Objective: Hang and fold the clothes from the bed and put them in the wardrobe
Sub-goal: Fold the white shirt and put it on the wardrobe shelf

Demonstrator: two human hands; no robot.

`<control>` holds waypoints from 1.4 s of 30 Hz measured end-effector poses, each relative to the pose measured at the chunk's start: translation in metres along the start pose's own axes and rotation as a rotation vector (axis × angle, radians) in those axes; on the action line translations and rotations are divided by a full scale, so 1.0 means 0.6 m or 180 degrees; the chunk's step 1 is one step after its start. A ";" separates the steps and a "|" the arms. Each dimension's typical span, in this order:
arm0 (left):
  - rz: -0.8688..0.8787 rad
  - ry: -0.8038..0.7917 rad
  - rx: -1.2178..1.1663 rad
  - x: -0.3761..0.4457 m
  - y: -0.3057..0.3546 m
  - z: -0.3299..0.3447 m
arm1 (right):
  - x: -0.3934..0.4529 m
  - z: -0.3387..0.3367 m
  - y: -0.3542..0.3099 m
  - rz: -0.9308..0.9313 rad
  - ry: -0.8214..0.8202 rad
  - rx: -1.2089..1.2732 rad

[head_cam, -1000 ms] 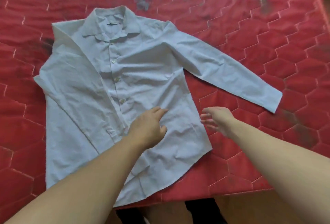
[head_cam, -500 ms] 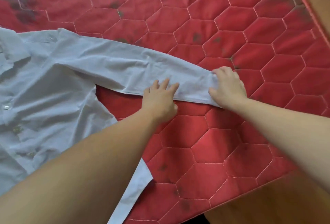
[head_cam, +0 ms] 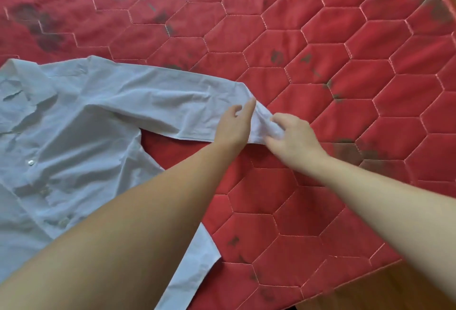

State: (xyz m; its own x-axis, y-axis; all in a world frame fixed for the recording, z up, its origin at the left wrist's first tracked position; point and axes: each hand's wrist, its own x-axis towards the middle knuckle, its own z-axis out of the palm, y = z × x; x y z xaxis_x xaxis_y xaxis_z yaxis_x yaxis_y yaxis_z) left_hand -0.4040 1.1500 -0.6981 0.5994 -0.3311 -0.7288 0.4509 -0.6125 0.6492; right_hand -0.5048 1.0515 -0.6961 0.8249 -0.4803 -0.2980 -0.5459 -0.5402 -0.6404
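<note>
- From the head view we see a pale blue shirt lying front-up on the red quilted bed; its left part runs off the picture's edge, so we cannot see its far shoulder or other sleeve
- One sleeve stretches out to the right across the quilt, and its end is bunched between our two hands, so the cuff itself is hard to make out
- Our left hand lies on the sleeve with fingers mostly straight, one fingertip raised against the fabric; we cannot see whether the thumb, hidden beneath, pinches the cloth
- Our right hand has its fingers curled round the crumpled end of the sleeve and grips it, lifted slightly off the bed; the fingertips are partly buried in the folds
- Our left forearm crosses the shirt's lower body and hides much of the hem; only a narrow strip of it shows beyond the arm, near the bottom edge
- A few buttons show along the placket, small and blurred
- Dark smudges mark the quilt in several places; we cannot tell what they are
- A wooden surface shows past the bed's corner at lower right, and again at the top right, both cut off by the frame
</note>
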 end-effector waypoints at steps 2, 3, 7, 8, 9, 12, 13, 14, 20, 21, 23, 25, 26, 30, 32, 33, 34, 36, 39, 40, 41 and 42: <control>-0.0459 -0.0109 -0.0839 -0.008 0.012 -0.020 | -0.032 0.033 -0.043 -0.0390 -0.0345 0.0048; -0.0512 -0.0020 -0.0863 -0.013 0.009 -0.034 | -0.048 0.051 -0.060 -0.0528 -0.0525 0.0061; -0.0401 0.0507 -0.0741 -0.036 -0.030 -0.128 | -0.108 0.111 -0.136 -0.1108 -0.0878 0.0003; -0.0366 0.0555 -0.0857 -0.047 -0.039 -0.159 | -0.122 0.126 -0.156 -0.1243 -0.0943 -0.0036; -0.0352 0.0549 -0.1053 -0.056 -0.051 -0.193 | -0.135 0.142 -0.174 -0.1357 -0.1006 -0.0093; -0.0440 0.0463 -0.1861 -0.096 -0.089 -0.293 | -0.175 0.199 -0.222 -0.1678 -0.1205 -0.0307; -0.0426 0.0551 -0.2127 -0.114 -0.107 -0.324 | -0.189 0.218 -0.239 -0.1790 -0.1249 -0.0367; -0.0392 0.0646 -0.2358 -0.135 -0.126 -0.352 | -0.204 0.236 -0.255 -0.1894 -0.1277 -0.0423; -0.0417 0.1191 -0.3103 -0.223 -0.285 -0.451 | -0.279 0.318 -0.322 -0.2160 -0.1807 -0.1083; -0.0491 0.1335 -0.3121 -0.228 -0.310 -0.454 | -0.290 0.328 -0.324 -0.2158 -0.1959 -0.1210; -0.0640 0.1443 -0.3069 -0.236 -0.354 -0.452 | -0.311 0.344 -0.327 -0.2161 -0.2245 -0.1481; -0.0748 0.1302 -0.2793 -0.247 -0.384 -0.444 | -0.333 0.361 -0.324 -0.2145 -0.2540 -0.1706; -0.0833 0.1109 -0.2578 -0.254 -0.393 -0.441 | -0.343 0.367 -0.322 -0.2126 -0.2664 -0.1802; -0.0804 0.0462 -0.1494 -0.271 -0.414 -0.437 | -0.367 0.383 -0.309 -0.1757 -0.3015 -0.1729; -0.0673 0.0710 -0.1597 -0.270 -0.422 -0.445 | -0.367 0.384 -0.306 -0.0959 -0.3004 -0.1115; -0.0689 0.0766 -0.1694 -0.270 -0.427 -0.451 | -0.364 0.384 -0.303 -0.0490 -0.2802 -0.0750; -0.0768 0.0696 -0.1713 -0.273 -0.432 -0.456 | -0.358 0.383 -0.300 -0.0069 -0.2452 -0.0438; -0.1040 0.0281 -0.1311 -0.282 -0.452 -0.458 | -0.340 0.386 -0.275 0.0545 -0.1618 -0.0156; -0.1196 0.0059 -0.0713 -0.298 -0.490 -0.442 | -0.326 0.390 -0.241 0.1158 -0.1165 0.0077; -0.1172 0.0127 -0.0675 -0.304 -0.501 -0.436 | -0.326 0.394 -0.236 0.1299 -0.1176 0.0199; -0.1137 0.0176 -0.0679 -0.306 -0.514 -0.433 | -0.326 0.398 -0.235 0.1415 -0.1190 0.0373; -0.1099 0.0170 -0.0708 -0.309 -0.523 -0.432 | -0.328 0.402 -0.239 0.1518 -0.1219 0.0621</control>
State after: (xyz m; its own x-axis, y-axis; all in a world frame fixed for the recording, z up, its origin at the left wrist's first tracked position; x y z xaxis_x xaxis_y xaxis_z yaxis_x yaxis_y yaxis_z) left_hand -0.4852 1.5899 -0.7103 0.4187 -0.0921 -0.9035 0.7599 -0.5093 0.4040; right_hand -0.5534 1.3903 -0.7165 0.5118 -0.3365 -0.7905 -0.8588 -0.1751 -0.4815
